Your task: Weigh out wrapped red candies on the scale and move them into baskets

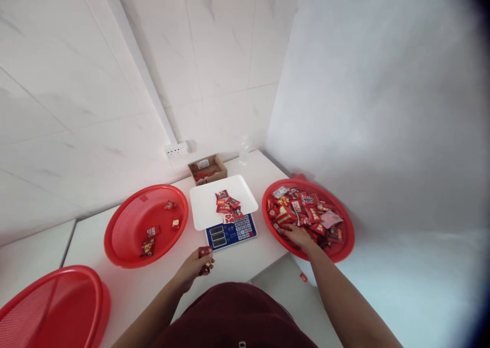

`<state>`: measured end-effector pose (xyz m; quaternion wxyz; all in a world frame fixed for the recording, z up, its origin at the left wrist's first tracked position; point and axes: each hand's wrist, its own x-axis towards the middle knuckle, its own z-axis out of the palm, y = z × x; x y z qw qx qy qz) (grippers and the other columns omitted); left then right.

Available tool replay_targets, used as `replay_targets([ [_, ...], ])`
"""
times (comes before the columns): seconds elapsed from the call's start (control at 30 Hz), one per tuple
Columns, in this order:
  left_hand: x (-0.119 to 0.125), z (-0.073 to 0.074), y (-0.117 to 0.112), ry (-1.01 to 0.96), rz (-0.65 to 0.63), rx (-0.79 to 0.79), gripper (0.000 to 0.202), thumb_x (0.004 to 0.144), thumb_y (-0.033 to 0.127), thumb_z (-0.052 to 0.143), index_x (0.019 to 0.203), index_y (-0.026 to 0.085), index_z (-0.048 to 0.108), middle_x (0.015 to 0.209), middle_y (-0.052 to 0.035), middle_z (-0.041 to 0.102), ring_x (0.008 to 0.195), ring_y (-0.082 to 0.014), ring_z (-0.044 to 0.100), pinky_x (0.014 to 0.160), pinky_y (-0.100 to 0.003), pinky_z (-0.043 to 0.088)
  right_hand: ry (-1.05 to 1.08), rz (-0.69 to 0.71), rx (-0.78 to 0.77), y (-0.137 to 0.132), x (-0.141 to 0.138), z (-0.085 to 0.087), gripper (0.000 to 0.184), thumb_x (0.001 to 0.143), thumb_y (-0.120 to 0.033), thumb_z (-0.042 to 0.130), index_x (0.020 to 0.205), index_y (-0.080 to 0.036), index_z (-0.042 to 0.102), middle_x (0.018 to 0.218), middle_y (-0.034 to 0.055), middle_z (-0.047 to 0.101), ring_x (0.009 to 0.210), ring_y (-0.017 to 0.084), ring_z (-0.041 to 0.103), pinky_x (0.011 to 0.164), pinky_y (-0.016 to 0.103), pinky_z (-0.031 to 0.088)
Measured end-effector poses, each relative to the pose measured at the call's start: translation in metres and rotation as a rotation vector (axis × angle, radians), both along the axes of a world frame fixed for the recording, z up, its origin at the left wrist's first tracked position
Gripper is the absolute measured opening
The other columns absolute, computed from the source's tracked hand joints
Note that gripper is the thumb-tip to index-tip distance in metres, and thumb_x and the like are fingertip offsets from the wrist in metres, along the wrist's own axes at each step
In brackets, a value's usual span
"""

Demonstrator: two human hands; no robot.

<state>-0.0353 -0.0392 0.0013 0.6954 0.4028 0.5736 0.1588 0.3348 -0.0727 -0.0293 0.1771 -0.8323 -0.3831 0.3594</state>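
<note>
1. The white tabletop (245,258) carries everything, and I judge the work from how the red sweet packets are spread over it.
2. At 3 o'clock the red basket on the right (346,220) is heaped with packets (306,213). As I read it, the bulk of the stock has not been handled.
3. At 9 o'clock the red basket on the left (133,210) holds only a few scattered packets (148,247), so little has gone there. A third red basket (57,297) at 8 o'clock shows nothing inside from here.
4. At 12 o'clock the weighing scale's white pan (202,205) bears a small pile of packets (227,205). Its blue keypad (230,231) faces me, but the readout is too small to tell. The batch looks only partly built.
5. Beyond the pan sit a cardboard box (207,169), a clear bottle (245,151) and a wall socket (176,149).
6. My right hand (298,235) reaches to 2 o'clock and lies palm down on the near edge of the full basket's heap. I cannot tell whether its fingers pinch a packet.
7. My left hand (195,269) is raised just short of the keypad at 11 o'clock, fingers curled around a red packet (205,253), possibly two.
</note>
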Motion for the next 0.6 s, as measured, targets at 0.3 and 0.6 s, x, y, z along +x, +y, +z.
replay_targets([
  [0.3,-0.008,-0.010,0.002,0.033,0.001,-0.006,0.062,0.058,0.053,0.076,0.102,0.015,0.053,0.086,-0.0056,0.063,0.071,-0.0129,0.058,0.061,-0.025,0.042,-0.052,-0.079,0.224,0.013,0.019,-0.016,0.041,0.081,-0.030,0.046,0.117,-0.022,0.062,0.114,0.0057,0.068,0.106,0.019,0.061,0.088,0.033,0.049],
  [0.6,-0.001,-0.003,0.003,0.044,-0.026,-0.016,0.061,0.057,0.055,0.075,0.097,0.015,0.053,0.088,-0.0064,0.063,0.072,-0.0130,0.058,0.063,-0.025,0.043,-0.234,0.002,0.058,-0.020,0.071,-0.022,0.028,0.077,-0.035,0.051,0.090,-0.020,0.070,0.088,0.0099,0.071,0.086,0.024,0.065,0.077,0.035,0.049],
])
